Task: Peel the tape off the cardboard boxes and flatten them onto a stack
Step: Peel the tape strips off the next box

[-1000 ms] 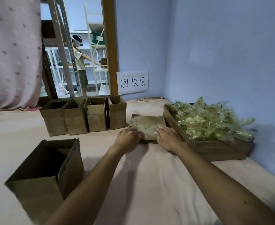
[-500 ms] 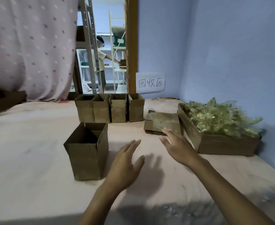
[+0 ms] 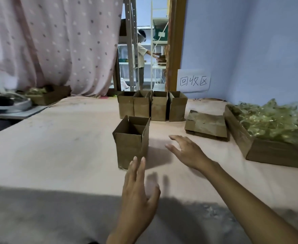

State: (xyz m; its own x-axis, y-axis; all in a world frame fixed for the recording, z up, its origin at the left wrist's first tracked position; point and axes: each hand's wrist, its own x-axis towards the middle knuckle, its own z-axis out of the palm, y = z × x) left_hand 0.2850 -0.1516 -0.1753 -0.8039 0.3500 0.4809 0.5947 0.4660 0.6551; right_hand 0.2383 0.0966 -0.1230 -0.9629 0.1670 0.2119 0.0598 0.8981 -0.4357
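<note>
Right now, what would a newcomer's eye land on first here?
An open box stands in the middle, with the left hand and right hand spread open near it. Behind it is a row of four boxes. To the right lie a flat stack and a tray heaped with crumpled tape.

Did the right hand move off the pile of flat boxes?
Yes. The right hand lay on the flat stack before; now it is off it, drawn back and leftward, toward the open box.
</note>
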